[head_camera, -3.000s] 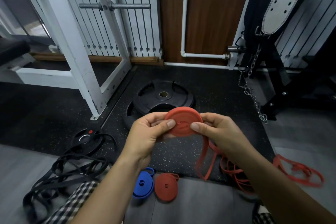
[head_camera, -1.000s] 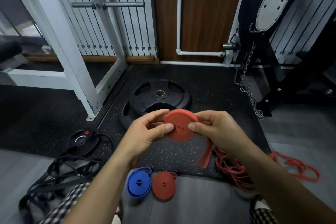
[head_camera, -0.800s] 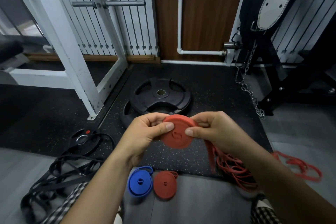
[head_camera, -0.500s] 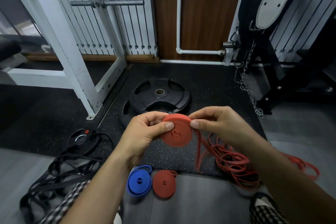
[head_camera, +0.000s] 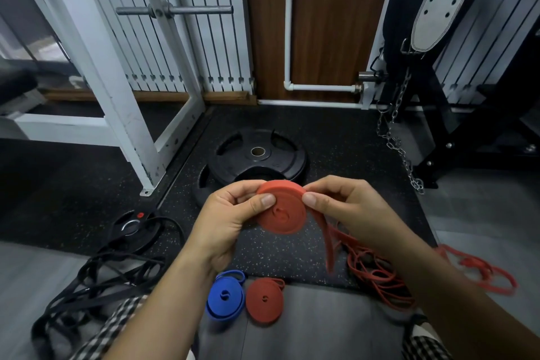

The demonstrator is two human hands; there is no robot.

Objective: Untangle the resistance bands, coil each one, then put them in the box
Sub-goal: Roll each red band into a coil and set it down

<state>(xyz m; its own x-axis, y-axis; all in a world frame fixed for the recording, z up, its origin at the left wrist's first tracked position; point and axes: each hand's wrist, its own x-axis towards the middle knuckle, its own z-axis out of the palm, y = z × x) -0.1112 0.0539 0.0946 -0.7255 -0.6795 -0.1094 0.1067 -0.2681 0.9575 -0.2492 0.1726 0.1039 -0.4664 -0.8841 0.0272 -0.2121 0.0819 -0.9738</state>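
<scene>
Mid-coiling: the left hand (head_camera: 230, 225) is pinching a red band coil (head_camera: 282, 207) while the right hand (head_camera: 347, 207) is feeding its loose tail (head_camera: 328, 240), hanging below the grip, needing further winding.

Both hands hold a red coil (head_camera: 283, 207) over a speckled black mat (head_camera: 336, 137) | left hand (head_camera: 225, 222) pinches its left side, right hand (head_camera: 347, 207) its right edge, loose red tail (head_camera: 328, 240) hanging | blue coil (head_camera: 225, 298) and dark-red coil (head_camera: 264, 299) lie side by side on the floor | black bands (head_camera: 96, 286) tangled at left.
</scene>
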